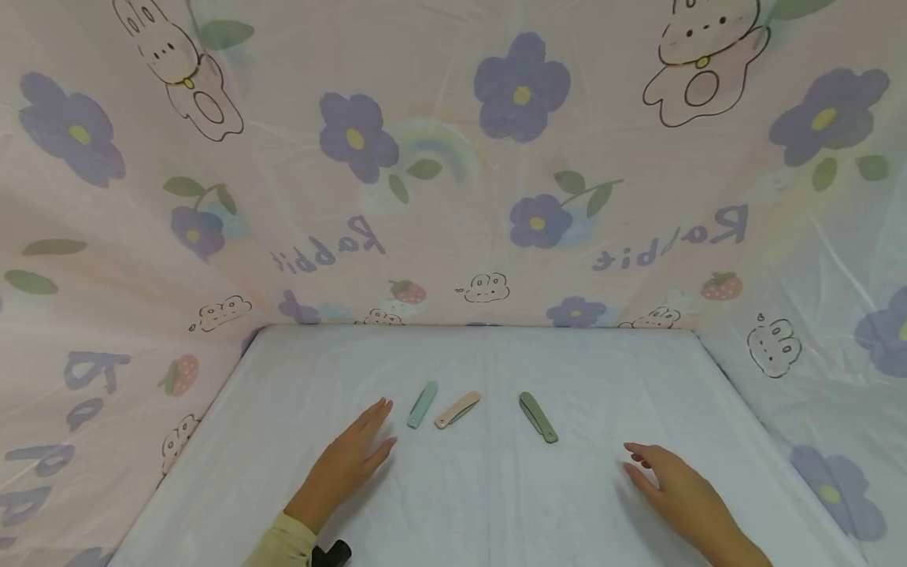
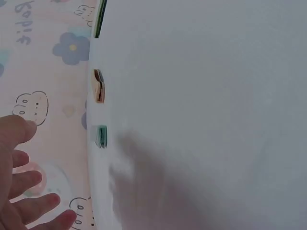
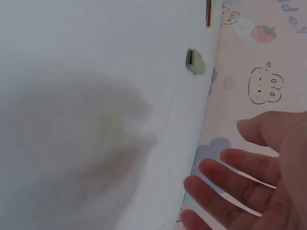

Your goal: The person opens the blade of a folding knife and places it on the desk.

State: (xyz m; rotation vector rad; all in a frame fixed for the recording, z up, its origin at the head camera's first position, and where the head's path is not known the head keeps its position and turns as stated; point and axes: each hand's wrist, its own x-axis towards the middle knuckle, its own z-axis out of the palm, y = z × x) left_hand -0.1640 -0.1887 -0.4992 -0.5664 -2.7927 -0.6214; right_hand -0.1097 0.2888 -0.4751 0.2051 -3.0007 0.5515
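1. Head view: the left hand [image 1: 343,468] is relaxed, its fingers extended and the thumb apart, gripping nothing. Just off its fingertips, to their right, lies the teal folding piece [image 1: 423,404], slim and round-ended, with a small pivot dot at the end nearer the person. Next beyond it, further right of that hand, is the beige folding piece [image 1: 460,405], slightly curved, a dark slot along one side. The right hand [image 1: 683,492] is loosely bent and holds nothing; forward and well to its left rests the green folding piece [image 1: 536,413], olive-toned, also slotted and pivoted. All three lie flat on the white tabletop [image 1: 453,504]. The right forearm and left sleeve [image 1: 283,543] are cut off by the frame, and the dark object [image 1: 331,554] by the left wrist is only partly visible.

2. Left wrist view: the left hand's fingers are spread, its palm cropped. The teal and beige pieces appear nearly end-on, foreshortened; the green one is cut by the top edge.

3. Right wrist view: the right hand's fingers are parted, its palm cropped. Above the thumb, the green piece shows mostly its blunt end; a brownish sliver at the top is hard to identify.
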